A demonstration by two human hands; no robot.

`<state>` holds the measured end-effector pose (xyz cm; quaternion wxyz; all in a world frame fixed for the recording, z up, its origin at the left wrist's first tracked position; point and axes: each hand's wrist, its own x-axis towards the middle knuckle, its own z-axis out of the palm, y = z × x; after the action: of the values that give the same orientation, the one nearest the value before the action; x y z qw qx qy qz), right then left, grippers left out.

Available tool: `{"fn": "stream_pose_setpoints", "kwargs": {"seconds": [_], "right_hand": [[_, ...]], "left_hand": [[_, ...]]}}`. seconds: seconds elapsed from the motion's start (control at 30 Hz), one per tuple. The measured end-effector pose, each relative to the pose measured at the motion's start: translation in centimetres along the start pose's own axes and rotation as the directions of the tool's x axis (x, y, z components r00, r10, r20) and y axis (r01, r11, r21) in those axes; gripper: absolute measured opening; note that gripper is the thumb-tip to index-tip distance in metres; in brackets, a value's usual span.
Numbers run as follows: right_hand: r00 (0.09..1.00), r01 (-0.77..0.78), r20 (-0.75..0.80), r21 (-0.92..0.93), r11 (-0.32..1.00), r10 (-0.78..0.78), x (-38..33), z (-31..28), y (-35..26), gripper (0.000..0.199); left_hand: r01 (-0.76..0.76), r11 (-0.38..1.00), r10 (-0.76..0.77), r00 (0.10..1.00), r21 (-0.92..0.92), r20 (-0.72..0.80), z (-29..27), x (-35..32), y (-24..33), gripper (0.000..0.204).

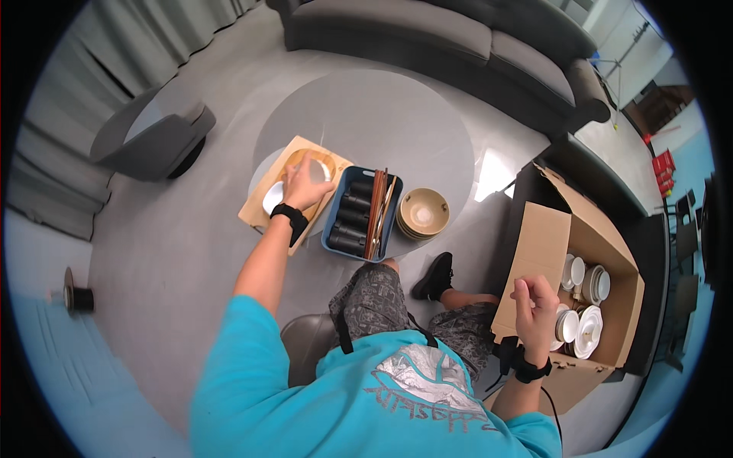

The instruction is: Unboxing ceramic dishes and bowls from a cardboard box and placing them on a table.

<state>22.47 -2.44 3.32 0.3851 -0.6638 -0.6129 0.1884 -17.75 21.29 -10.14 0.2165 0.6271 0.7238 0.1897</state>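
My left hand (304, 187) is over a light wooden board (259, 208) on the round table. Its thumb and fingers span a small white dish (316, 168), which they partly cover. Beside that hand, toward the board's left edge, lies another white dish (273, 198). My right hand (537, 307) is raised by the open flap of a cardboard box (537, 243), its fingers curled in and nothing visible in them. White bowls (566, 326) and a stack of white plates (588, 333) lie inside the box.
A blue basket (330, 241) holds black cylinders (350, 229) and wooden chopsticks (376, 214). Right of it stands a stack of beige bowls (424, 211) on the grey round table (366, 114). A grey sofa (397, 34) is beyond, a grey armchair (153, 141) at left.
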Motion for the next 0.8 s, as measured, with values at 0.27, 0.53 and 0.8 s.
{"fn": "stream_pose_setpoints", "kwargs": {"seconds": [0.27, 0.53, 0.8], "right_hand": [[0.993, -0.113, -0.06, -0.126, 0.986, 0.106, -0.4, 0.0, 0.6, 0.013], [0.986, -0.166, -0.016, -0.166, 0.972, 0.166, 1.9, 2.6, 0.3, 0.01], [0.982, -0.18, 0.023, -0.177, 0.968, 0.187, 3.1, 3.2, 0.5, 0.011]], "left_hand": [[0.02, 0.967, -0.042, 0.996, 0.254, 0.081, 2.6, 5.8, -2.7, 0.087], [-0.12, 0.926, 0.078, 0.988, 0.357, 0.13, 4.2, 10.2, -4.6, 0.084], [-0.196, 0.849, 0.057, 0.957, 0.491, 0.284, 5.6, 11.8, -6.5, 0.092]]}}
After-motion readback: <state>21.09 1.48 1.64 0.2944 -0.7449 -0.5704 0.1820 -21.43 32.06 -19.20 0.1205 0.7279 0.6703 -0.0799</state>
